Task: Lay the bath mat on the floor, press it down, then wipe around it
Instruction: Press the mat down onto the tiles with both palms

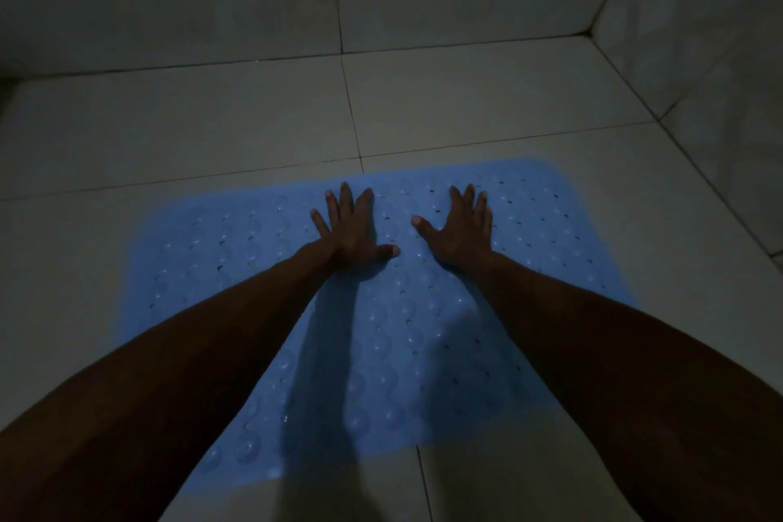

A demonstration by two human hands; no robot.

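Head camera looks down on a dim tiled corner where the blue bath mat (381, 309) lies spread flat on the floor (212, 119), its far edge just short of a grout line and its near edge running under the person's forearms. Both palms are down on the far half of the mat — the left hand (349, 227) with fingers splayed wide and thumb stuck out toward the middle, the right hand (462, 231) just beside it, fingers straight and closer together, thumb angled inward. Neither hand grips anything; they lie flat on the bumpy, perforated surface. By the look of it the laying is done and the pressing is in hand: the mat shows no visible curl or raised corner, though the low light and the arms hide much of its near part, so whether every patch has been pressed cannot be told. What remains, I judge, is any further pressing toward the edges — and then the wiping around the mat, for which no cloth shows in view.
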